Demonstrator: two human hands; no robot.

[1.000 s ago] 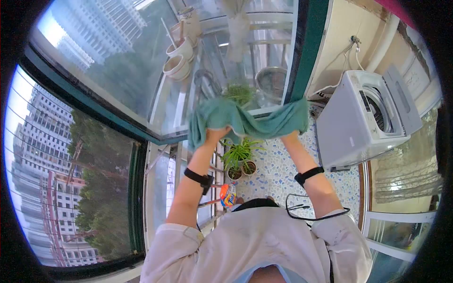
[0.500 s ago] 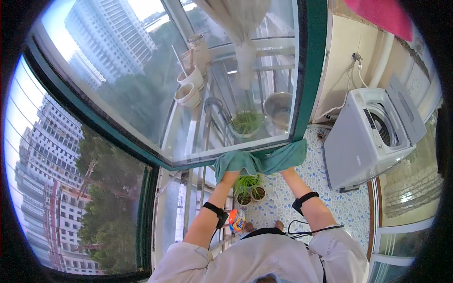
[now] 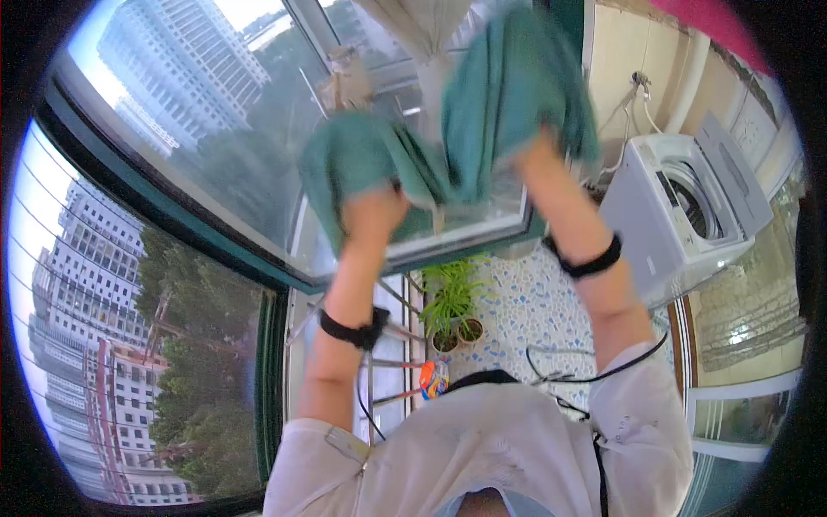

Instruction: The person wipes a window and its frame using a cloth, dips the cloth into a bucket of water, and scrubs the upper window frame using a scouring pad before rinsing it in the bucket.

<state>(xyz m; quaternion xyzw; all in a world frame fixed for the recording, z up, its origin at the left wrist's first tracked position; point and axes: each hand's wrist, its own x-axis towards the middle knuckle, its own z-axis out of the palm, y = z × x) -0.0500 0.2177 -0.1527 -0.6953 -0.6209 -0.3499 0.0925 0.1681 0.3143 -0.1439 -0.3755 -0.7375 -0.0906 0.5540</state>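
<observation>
A green cloth (image 3: 508, 99) is lifted in front of the glass pane (image 3: 250, 185) of a green-framed window, smeared by motion. It hangs in two bunched parts joined in the middle. My left hand (image 3: 376, 211) grips the left part, low on the pane. Higher up and to the right, my right hand (image 3: 536, 155) has hold of the other part. Folds hide most of the fingers on both hands. Whether the cloth touches the glass I cannot tell. Each forearm wears a black strap.
Below the window frame stand potted green plants (image 3: 452, 302), with an orange bag (image 3: 434, 379) nearer to me. A washing machine (image 3: 646, 220) with its lid up stands at right on the blue-speckled floor (image 3: 543, 297). A black cable (image 3: 594, 375) loops by my right arm.
Both hands have risen with the cloth from the window's bottom frame edge to in front of the pane. The cloth has spread wider, and more of the plants shows.
</observation>
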